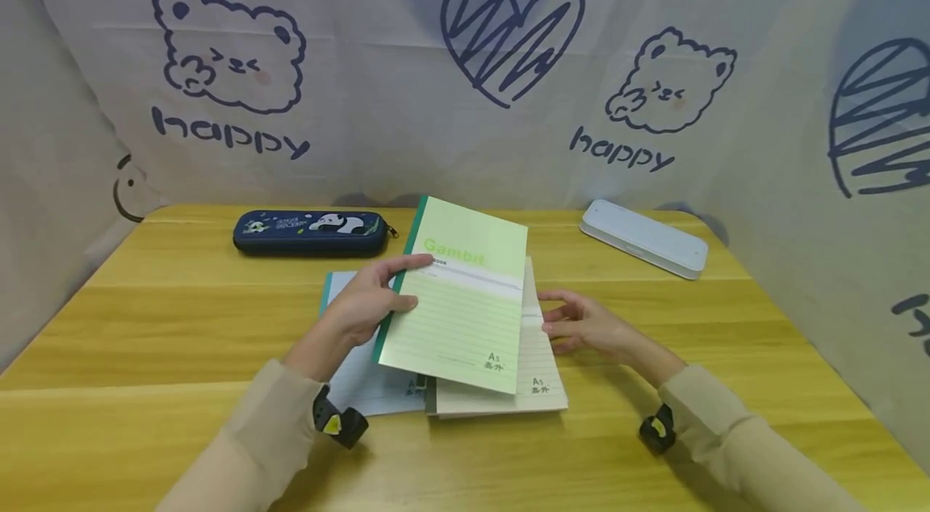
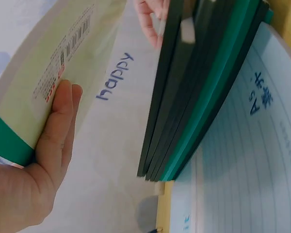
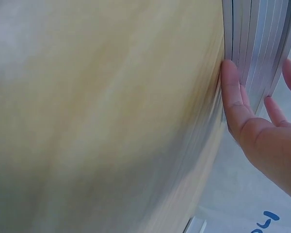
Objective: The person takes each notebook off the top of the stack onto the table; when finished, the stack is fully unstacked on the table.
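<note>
My left hand (image 1: 366,298) holds a light green notebook (image 1: 465,302) by its green spine side, tilted above the other books. In the left wrist view its fingers (image 2: 58,126) lie against the back cover, beside the barcode. Below is a stack of notebooks with a cream one (image 1: 534,367) on top; several dark spines (image 2: 184,87) and a green spine (image 2: 218,92) show. At the left a pale blue notebook (image 1: 356,383) lies partly covered. My right hand (image 1: 581,326) touches the stack's right edge, its fingers loosely extended beside the page edges (image 3: 254,43).
A dark blue pencil case (image 1: 312,233) with a panda picture lies at the back left of the wooden table (image 1: 182,334). At the back right lies a white case (image 1: 643,237). Behind the table hangs a pale cloth (image 1: 370,92) with bear and heart drawings.
</note>
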`<state>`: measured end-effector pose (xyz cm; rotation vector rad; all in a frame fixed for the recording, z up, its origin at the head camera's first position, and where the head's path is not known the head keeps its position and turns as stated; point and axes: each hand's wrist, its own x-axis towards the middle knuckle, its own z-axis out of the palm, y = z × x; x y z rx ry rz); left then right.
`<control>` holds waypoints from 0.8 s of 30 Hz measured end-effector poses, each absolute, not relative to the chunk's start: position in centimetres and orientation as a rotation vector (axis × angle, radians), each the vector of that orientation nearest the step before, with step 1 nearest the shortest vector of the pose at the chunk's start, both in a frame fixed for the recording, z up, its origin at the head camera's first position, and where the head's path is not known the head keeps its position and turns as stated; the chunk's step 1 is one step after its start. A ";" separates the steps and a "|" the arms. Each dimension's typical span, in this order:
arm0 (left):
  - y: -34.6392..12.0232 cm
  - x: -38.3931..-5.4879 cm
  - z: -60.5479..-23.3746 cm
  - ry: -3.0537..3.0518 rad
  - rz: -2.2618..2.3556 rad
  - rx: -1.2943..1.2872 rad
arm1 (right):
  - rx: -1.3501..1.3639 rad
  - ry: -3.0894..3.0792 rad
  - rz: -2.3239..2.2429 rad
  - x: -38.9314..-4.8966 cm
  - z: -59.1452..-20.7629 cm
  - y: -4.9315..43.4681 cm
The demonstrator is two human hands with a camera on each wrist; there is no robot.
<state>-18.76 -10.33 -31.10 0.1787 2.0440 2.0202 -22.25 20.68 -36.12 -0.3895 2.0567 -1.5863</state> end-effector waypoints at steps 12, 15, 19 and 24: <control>-14.1 -17.8 -30.1 2.090 2.074 0.199 | -0.414 2.051 -1.589 -22.3 -36.4 20.8; -15.3 -17.4 -29.9 2.092 2.079 0.200 | -0.407 2.049 -1.585 -22.4 -36.5 20.8; -16.8 -17.0 -29.7 2.116 2.086 0.187 | -0.397 2.051 -1.583 -22.3 -36.4 20.7; -18.7 -16.8 -29.8 2.107 2.122 0.159 | -0.394 2.059 -1.586 -22.2 -36.1 20.7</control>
